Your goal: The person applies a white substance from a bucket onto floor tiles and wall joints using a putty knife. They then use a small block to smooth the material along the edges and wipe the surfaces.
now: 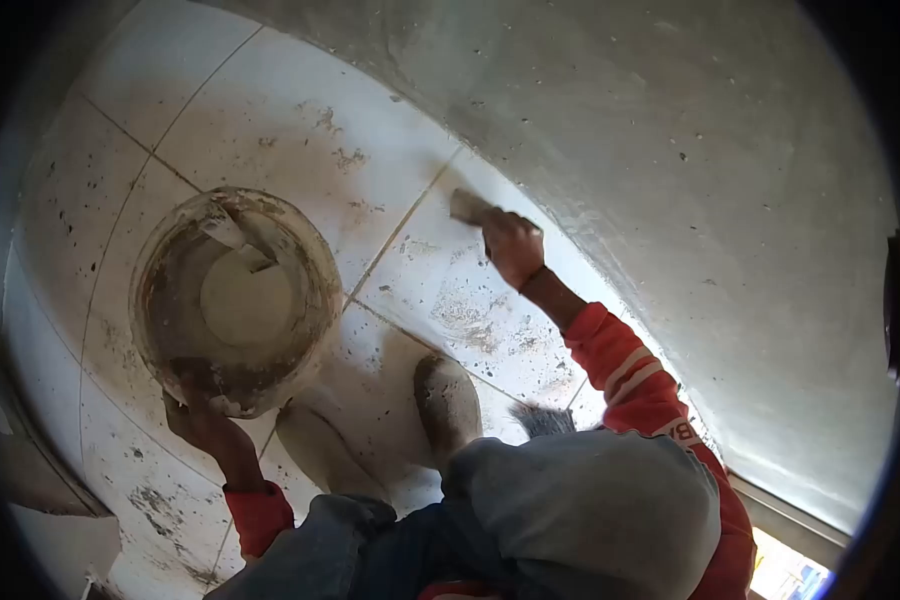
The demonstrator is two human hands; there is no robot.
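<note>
My left hand [208, 418] is closed on the near rim of a round, plaster-stained bucket [324, 262], its fingers hooked over the edge. Inside the bucket sits a pale, whitish mix [245, 300]. A putty knife [232, 232] leans against the bucket's far inner wall, coated with the same pale stuff. My right hand [515, 246] is wrapped round a scraper [469, 207] with a short flat blade, held out over the floor close to the foot of the wall. The scraper's handle is hidden in my fist.
Dirty white floor tiles [270, 110] with spots of dried material lie around the bucket. A grey plastered wall [670, 180] rises along the right. A dark-bristled brush [544, 420] is beside my right knee. My shoes [448, 405] stand close to the bucket.
</note>
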